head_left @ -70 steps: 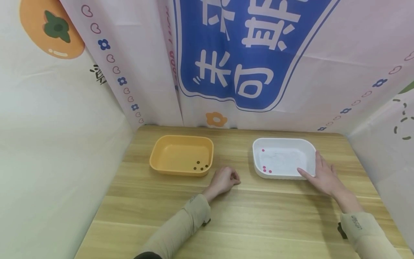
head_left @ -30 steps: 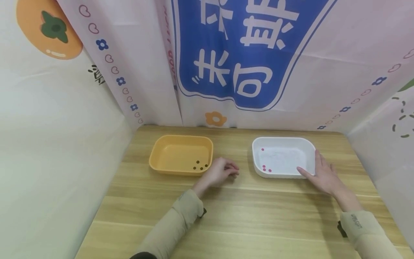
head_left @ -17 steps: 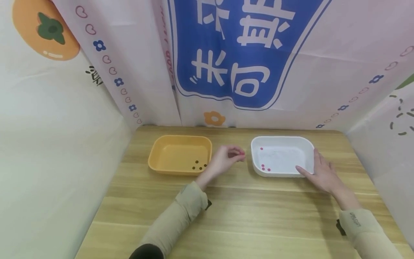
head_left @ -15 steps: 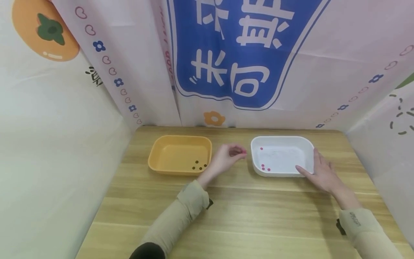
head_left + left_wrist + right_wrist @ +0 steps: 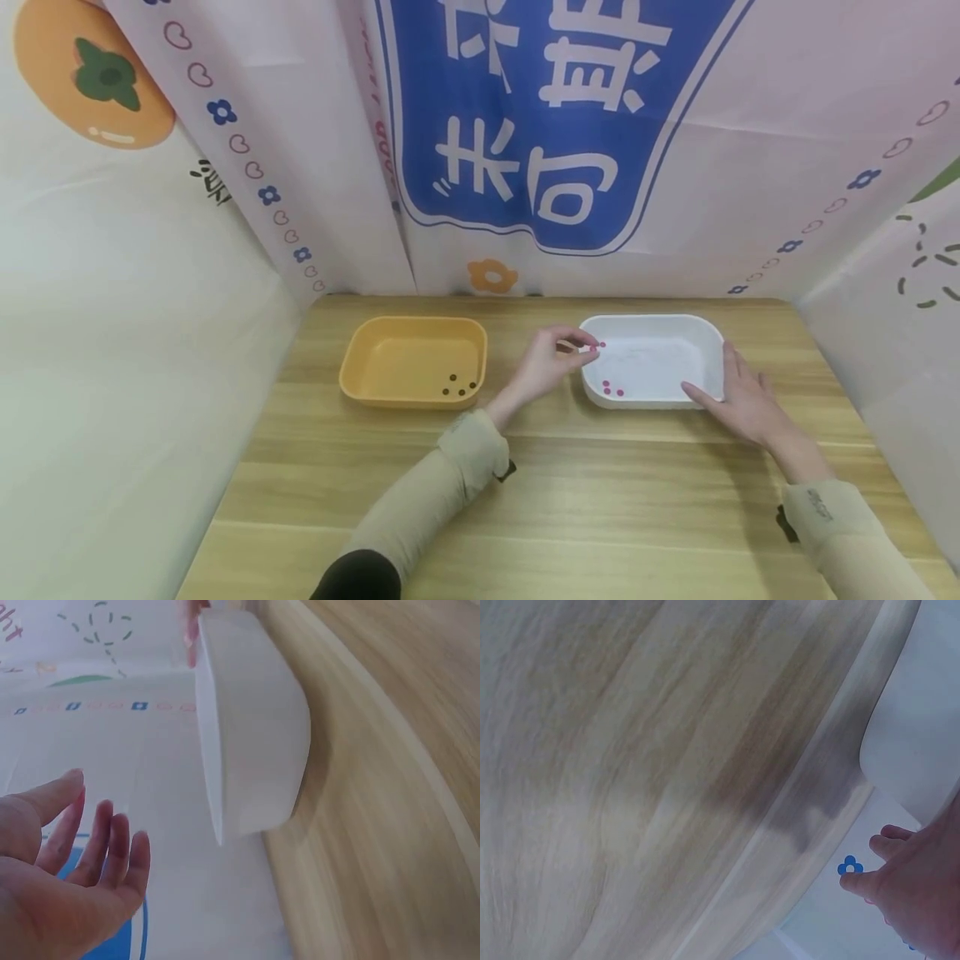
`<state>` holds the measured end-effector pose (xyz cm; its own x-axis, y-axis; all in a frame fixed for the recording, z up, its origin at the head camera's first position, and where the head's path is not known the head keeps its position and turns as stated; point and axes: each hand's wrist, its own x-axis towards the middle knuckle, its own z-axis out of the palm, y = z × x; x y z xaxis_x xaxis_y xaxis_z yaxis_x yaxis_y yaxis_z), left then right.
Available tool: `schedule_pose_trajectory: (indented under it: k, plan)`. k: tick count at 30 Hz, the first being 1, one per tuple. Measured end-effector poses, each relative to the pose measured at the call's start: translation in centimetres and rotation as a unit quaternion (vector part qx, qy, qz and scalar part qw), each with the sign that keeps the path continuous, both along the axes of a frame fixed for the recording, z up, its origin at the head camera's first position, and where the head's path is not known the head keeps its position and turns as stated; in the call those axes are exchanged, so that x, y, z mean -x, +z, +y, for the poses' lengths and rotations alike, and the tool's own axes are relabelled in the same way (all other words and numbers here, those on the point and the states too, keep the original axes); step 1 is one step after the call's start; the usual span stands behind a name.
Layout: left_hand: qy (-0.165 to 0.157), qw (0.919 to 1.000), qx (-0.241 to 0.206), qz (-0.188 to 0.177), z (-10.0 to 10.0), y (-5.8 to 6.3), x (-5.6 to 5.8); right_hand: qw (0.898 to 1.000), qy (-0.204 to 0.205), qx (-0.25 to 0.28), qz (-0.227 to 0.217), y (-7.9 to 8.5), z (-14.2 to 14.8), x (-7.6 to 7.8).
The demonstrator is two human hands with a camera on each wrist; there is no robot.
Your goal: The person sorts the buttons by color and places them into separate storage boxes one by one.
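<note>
My left hand [image 5: 551, 362] reaches over the left rim of the white tray [image 5: 660, 403], thumb and forefinger pinching a small pink bead [image 5: 592, 348]. In the left wrist view, the thumb and forefinger of the left hand [image 5: 75, 877] come together while the other fingers are spread; the bead cannot be made out there. Several similar pink beads [image 5: 620, 392] lie at the tray's left end. My right hand [image 5: 750, 408] rests with extended fingers against the tray's right end, its thumb at the front rim.
To the left stands a yellow tray [image 5: 405, 404] with several dark beads [image 5: 453, 377] in its front right corner. Both trays are on a wooden table [image 5: 600, 500]. A printed cloth [image 5: 675, 208] hangs behind the table's far edge.
My left hand has risen from the table between the trays with a pink bead and moved right, over the white tray's left rim. The right hand has stayed at the tray.
</note>
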<state>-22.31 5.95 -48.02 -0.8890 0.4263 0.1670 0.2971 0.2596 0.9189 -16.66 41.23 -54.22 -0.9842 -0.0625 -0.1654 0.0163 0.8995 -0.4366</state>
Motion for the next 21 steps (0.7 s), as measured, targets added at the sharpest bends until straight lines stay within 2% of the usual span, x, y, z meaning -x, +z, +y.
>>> schedule_pose_trajectory:
  k: [9, 16, 21]
  plan:
    - [0.019, 0.9988, 0.034, 0.03, 2.7, -1.5, 0.6, 1.0, 0.008, -0.002, 0.004, -0.2, -0.3, 0.4]
    - [0.034, 0.9979, 0.052, 0.019, 2.9, -1.3, 0.5, 1.0, 0.01, 0.003, 0.013, -0.5, -0.7, 0.8]
    - [0.052, 0.9898, 0.124, 0.047, 2.5, -1.0, 0.1, 1.0, 0.011, 0.0, 0.013, -0.4, -0.6, 1.2]
